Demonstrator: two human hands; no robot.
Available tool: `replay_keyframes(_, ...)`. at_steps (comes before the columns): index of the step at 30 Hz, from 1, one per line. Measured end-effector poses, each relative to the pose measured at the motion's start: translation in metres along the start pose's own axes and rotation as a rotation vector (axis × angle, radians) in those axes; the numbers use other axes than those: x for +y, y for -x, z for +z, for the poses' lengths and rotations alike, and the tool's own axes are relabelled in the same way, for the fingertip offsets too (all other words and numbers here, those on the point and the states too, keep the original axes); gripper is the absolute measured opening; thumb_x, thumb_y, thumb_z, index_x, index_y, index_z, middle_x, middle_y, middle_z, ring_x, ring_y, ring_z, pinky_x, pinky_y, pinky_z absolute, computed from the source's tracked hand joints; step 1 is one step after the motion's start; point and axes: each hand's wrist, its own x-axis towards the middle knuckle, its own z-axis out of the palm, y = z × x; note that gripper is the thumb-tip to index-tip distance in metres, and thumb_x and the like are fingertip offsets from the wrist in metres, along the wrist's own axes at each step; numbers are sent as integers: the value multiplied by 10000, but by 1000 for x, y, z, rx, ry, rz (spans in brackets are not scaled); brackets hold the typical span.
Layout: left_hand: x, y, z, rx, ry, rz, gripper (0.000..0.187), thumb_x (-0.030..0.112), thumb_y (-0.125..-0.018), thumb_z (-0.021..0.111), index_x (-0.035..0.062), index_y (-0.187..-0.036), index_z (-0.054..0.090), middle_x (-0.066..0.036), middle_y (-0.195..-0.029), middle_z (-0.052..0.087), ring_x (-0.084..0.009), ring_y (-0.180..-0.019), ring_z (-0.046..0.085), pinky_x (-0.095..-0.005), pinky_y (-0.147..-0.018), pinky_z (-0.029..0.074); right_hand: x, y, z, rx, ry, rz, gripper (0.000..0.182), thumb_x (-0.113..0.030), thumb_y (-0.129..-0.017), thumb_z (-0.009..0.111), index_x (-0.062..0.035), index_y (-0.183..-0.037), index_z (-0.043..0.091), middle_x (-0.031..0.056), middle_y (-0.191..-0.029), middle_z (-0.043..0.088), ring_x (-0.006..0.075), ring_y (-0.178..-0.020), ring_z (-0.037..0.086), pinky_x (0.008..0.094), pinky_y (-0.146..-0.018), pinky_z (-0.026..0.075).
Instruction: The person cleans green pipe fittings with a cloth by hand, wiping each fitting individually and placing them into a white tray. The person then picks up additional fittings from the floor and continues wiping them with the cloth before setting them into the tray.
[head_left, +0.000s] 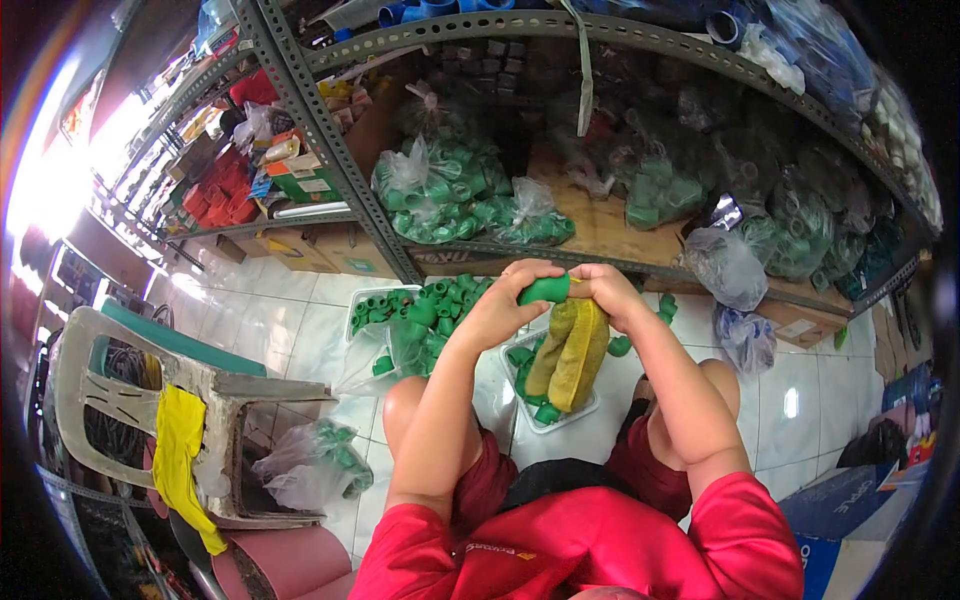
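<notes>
My left hand (505,300) grips a green pipe fitting (545,290) held up in front of me. My right hand (605,290) meets it at the fitting's right end and clutches a yellow cloth (572,350) that hangs down from it. Below my hands a clear tray (520,395) holds several green fittings on the white tiled floor. More green fittings (425,315) lie in an open plastic bag to the left of the tray. My knees and red shirt fill the bottom of the view.
A metal shelf rack (330,140) ahead carries bags of green fittings (450,195) and cardboard boxes. A white plastic chair (130,390) with a yellow rag stands at my left, a bagged lot of fittings (320,460) beside it. Blue boxes (840,510) sit at right.
</notes>
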Motion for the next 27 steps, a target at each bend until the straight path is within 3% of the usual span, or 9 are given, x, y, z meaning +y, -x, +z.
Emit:
replay_keyframes(2, 3, 1, -1, -2, -77, 82, 511, 22, -738, 598, 94, -1220, 447, -46, -1117, 504, -165, -1000, 490, -255, -848, 393, -3, 0, -5, -15, 49, -54, 191, -143, -757, 641, -32, -897, 573, 22, -795, 587, 90, -719, 534, 230, -648, 422)
replay_keyframes(7, -7, 5, -10, 73, 494, -700, 444, 340, -874, 476, 38, -1199, 455, -125, -1097, 532, -169, -828, 578, -286, -689, 482, -18, 11, 8, 51, 325, -381, 191, -108, -775, 615, -48, -936, 531, -11, -835, 555, 59, -769, 503, 210, -695, 408)
replay_keyframes(8, -10, 8, -10, 79, 285, -708, 571, 505, -882, 350, 27, -1167, 480, -132, -969, 587, -136, -651, 579, -252, -523, 466, -17, 11, 11, 49, 324, -379, 191, -108, -775, 615, -48, -936, 531, -11, -835, 555, 59, -769, 503, 210, -695, 408)
replay_keyframes(12, -19, 2, -17, -45, 461, -882, 620, 574, -871, 284, 26, -1017, 533, -57, -670, 601, -112, -530, 520, -223, -480, 423, -14, 16, 23, 119, 580, -693, 206, -90, -734, 619, -31, -908, 526, 69, -835, 586, 158, -790, 558, 265, -713, 428)
replay_keyframes(14, -28, 2, -12, -53, 459, -867, 603, 559, -876, 297, 23, -1027, 526, -66, -730, 603, -111, -556, 526, -221, -497, 429, -14, 18, 29, 135, 688, -761, 231, -36, -695, 610, -32, -911, 527, 118, -840, 582, 234, -784, 570, 286, -715, 434)
replay_keyframes(19, -16, 1, 0, 42, 508, -682, 483, 446, -899, 385, 18, -1099, 489, -80, -951, 576, -116, -751, 550, -237, -601, 469, -10, 14, 25, 264, 616, -698, 208, -23, -700, 603, -23, -895, 532, 119, -809, 592, 218, -753, 580, 295, -701, 444)
replay_keyframes(22, -17, -1, 2, 177, 582, -494, 371, 195, -860, 539, 8, -1165, 443, -117, -1088, 528, -130, -882, 537, -261, -725, 477, 1, 2, 15, 251, 530, -675, 192, -33, -712, 610, -21, -891, 544, 93, -807, 607, 193, -759, 581, 294, -700, 445)
replay_keyframes(25, -10, -4, -3, 158, 476, -277, 450, 42, -796, 586, 32, -1213, 418, -114, -1185, 467, -151, -1031, 479, -268, -871, 413, 8, -3, 11, 173, 384, -453, 164, -80, -761, 603, -29, -906, 546, 39, -857, 589, 147, -747, 563, 267, -704, 448)
replay_keyframes(27, -6, -5, -4, 105, 499, -115, 552, -22, -762, 586, 39, -1259, 352, -107, -1262, 402, -162, -1100, 445, -267, -924, 365, 12, -4, 12, -145, -391, 44, 208, -125, -808, 562, -17, -985, 536, 70, -873, 599, 176, -794, 588, 311, -712, 470)
